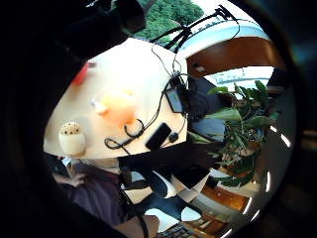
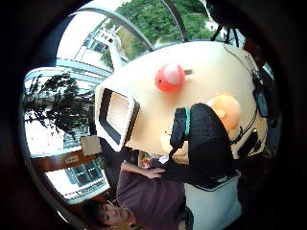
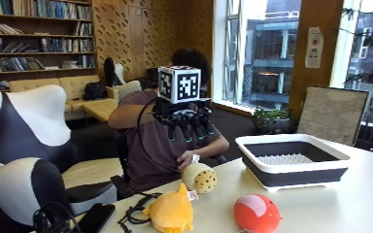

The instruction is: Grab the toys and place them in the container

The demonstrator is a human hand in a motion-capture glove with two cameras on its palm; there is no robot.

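Three toys lie on the pale table [image 3: 342, 204]: a yellow-orange plush [image 3: 172, 211] near the front edge, a red ball-shaped toy [image 3: 257, 212] to its right, and a cream dotted toy [image 3: 200, 177] by the person's edge. My gloved right hand [image 3: 186, 124] hangs in the air above the cream toy, fingers pointing down and relaxed, holding nothing. The person's bare hand [image 3: 188, 159] touches the cream toy's top. The white-rimmed dark container [image 3: 294, 165] stands at the right, with no toys in it. The thumb side palm view shows the red toy [image 2: 169, 77], container [image 2: 116, 115] and plush [image 2: 226, 109].
A black phone [image 3: 96, 217] and coiled black cables [image 3: 131, 212] lie at the table's left end, beside the plush. Black-and-white chairs [image 3: 25, 145] stand to the left. A leaning board [image 3: 332, 114] and a potted plant [image 3: 272, 119] are behind the container.
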